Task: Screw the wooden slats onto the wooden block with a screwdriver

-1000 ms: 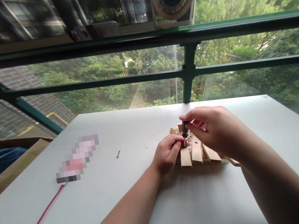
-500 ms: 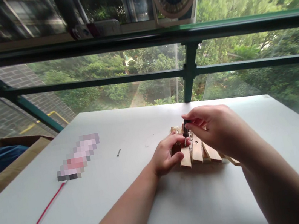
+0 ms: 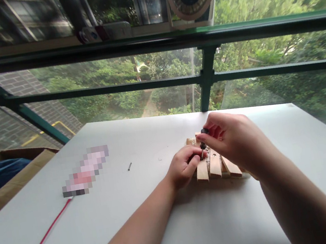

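My right hand [image 3: 226, 134] is closed round the black handle of a small screwdriver [image 3: 204, 131], which points down at a light wooden bar [image 3: 201, 171]. My left hand [image 3: 182, 164] is closed beside the screwdriver's lower end, thumb and forefinger drawn together. What sits between those fingertips is too small to make out. The bar is one of several on a small wooden xylophone [image 3: 215, 167] lying on the table. A round metal screw head [image 3: 214, 155] shows on the bar to its right. My hands hide part of the xylophone.
On the white table [image 3: 120, 220], a small dark screw [image 3: 129, 166] lies left of my hands. Farther left lies a blurred-out pinkish device [image 3: 86, 170] with a red cable [image 3: 48, 230]. A cardboard box [image 3: 41, 159] stands beyond the left edge; a green railing [image 3: 150, 43] runs behind.
My left thumb has moved up and right, closing toward the forefinger by the screwdriver's lower end. My right fingers have shifted on the handle, and its top now tilts more to the right.
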`<state>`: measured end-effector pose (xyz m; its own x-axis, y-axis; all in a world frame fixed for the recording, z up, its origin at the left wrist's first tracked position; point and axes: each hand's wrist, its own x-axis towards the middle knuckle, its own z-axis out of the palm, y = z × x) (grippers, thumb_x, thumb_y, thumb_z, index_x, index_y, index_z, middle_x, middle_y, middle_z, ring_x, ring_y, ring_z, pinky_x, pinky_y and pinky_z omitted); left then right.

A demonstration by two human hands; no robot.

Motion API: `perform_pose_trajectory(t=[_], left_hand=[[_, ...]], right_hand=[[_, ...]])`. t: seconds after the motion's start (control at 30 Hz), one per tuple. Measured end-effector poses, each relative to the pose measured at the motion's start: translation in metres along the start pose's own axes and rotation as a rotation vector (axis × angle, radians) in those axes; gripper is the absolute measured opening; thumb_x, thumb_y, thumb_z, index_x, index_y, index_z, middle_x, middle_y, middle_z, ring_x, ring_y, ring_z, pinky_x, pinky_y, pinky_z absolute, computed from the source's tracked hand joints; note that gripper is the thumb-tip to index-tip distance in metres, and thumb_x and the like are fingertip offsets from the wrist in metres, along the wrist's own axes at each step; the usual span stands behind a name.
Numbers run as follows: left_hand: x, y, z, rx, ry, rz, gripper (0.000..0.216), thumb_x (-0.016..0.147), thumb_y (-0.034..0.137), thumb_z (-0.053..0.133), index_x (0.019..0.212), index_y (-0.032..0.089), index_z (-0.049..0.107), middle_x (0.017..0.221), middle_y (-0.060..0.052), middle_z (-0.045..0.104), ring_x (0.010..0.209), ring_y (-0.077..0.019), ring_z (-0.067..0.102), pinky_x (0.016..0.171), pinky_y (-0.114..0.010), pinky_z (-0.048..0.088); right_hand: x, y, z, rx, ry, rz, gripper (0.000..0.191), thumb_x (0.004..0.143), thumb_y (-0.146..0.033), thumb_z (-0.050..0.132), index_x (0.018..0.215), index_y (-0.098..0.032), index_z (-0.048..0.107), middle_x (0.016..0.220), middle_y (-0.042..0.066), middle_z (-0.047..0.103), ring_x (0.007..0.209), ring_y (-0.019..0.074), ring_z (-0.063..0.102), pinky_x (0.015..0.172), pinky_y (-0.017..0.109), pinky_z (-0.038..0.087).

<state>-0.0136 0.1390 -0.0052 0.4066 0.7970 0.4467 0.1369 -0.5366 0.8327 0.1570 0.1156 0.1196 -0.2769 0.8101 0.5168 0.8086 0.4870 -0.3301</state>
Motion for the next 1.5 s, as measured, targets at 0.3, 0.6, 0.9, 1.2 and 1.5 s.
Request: perform_pose_trajectory(t=[0.3,0.6,0.9,1.2,1.5], left_hand=[[0.0,0.003,0.001,0.024,0.019,-0.048,0.023,0.089,0.028,0.048,0.094,0.016,0.066,0.097,-0.008,0.068,0.094,-0.0207,0.061,0.087,-0.033,0.048],[0.0,0.0,0.002,0.022,0.039,-0.019,0.019,0.088,0.024,0.049,0.089,0.016,0.066,0.095,-0.007,0.067,0.092,-0.0191,0.061,0.087,-0.033,0.048],[0.001,0.001,0.002,0.009,0.034,-0.023,0.019,0.088,0.024,0.049,0.089,0.016,0.066,0.095,-0.008,0.067,0.092,-0.0191,0.062,0.089,-0.033,0.047],[0.0,-0.004,0.003,-0.018,0.036,-0.002,0.018,0.088,0.023,0.049,0.09,0.015,0.066,0.094,-0.008,0.067,0.092,-0.0183,0.061,0.088,-0.032,0.047],[0.001,-0.001,0.003,-0.034,0.047,-0.037,0.021,0.088,0.031,0.052,0.09,0.015,0.065,0.091,-0.007,0.068,0.087,-0.0182,0.062,0.08,-0.029,0.048]], right_hand=[[-0.001,-0.003,0.002,0.151,-0.111,-0.111,0.013,0.082,-0.018,0.057,0.095,-0.023,0.058,0.086,0.001,0.06,0.069,0.0129,0.053,0.063,0.024,0.039],[-0.003,0.006,-0.004,0.183,-0.191,-0.173,0.032,0.082,-0.01,0.051,0.107,-0.024,0.064,0.102,0.003,0.064,0.083,0.0146,0.059,0.069,0.024,0.043],[0.0,0.007,-0.006,0.094,-0.185,-0.103,0.02,0.083,-0.017,0.053,0.097,-0.023,0.065,0.08,0.0,0.065,0.069,0.0134,0.056,0.063,0.025,0.04],[0.001,0.006,-0.002,-0.014,-0.153,0.004,0.015,0.084,-0.032,0.054,0.074,-0.022,0.05,0.065,-0.002,0.054,0.059,0.012,0.044,0.055,0.025,0.031],[0.001,0.0,0.01,-0.057,-0.164,0.046,0.031,0.089,-0.043,0.046,0.068,-0.021,0.038,0.061,-0.003,0.048,0.055,0.0112,0.039,0.052,0.026,0.025]])
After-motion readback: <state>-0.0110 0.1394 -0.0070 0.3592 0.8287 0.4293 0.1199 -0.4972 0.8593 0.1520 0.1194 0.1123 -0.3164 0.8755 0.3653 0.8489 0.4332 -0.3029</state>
